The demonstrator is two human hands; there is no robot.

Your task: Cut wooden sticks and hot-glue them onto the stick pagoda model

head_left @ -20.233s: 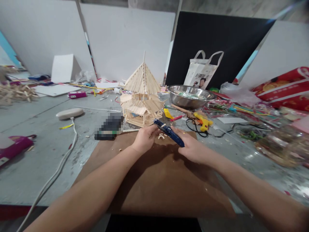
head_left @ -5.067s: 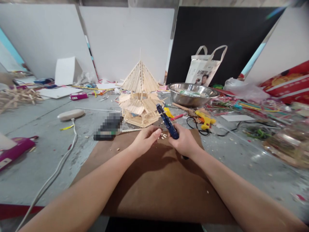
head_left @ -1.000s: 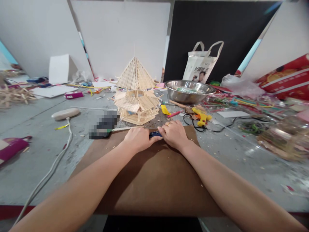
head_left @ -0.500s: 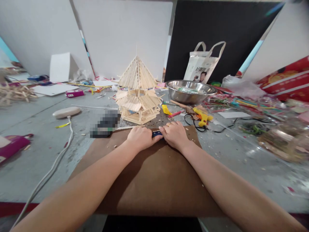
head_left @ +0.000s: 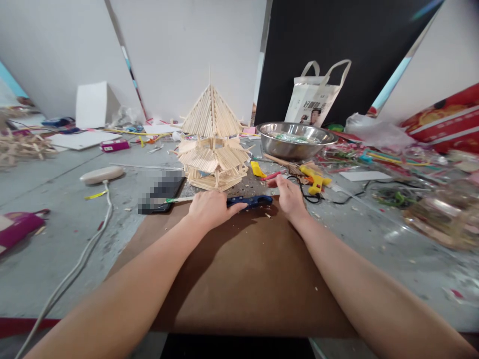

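Note:
My left hand (head_left: 209, 208) is closed over one end of a dark blue tool (head_left: 256, 202), its thumb along the near side. The tool lies low over the brown board (head_left: 224, 279); its exact kind is not clear. My right hand (head_left: 290, 197) is off the tool, to the right of its free end, fingers apart and holding nothing. A thin pale strip (head_left: 181, 200) sticks out left of my left hand. Just beyond my hands stands a pagoda model (head_left: 213, 159) built of small wooden sticks.
A dark phone (head_left: 162, 194) lies left of the model. To the right are a yellow glue gun (head_left: 316, 180) with a black cord, a red stick (head_left: 271, 175) and a steel bowl (head_left: 297, 142). A white charger (head_left: 101, 174) trails a cable at left. Wood bits are scattered around.
My right hand has let go of the blue tool and moved right, its fingers opening. My left hand has shifted slightly left, and more of the tool now shows.

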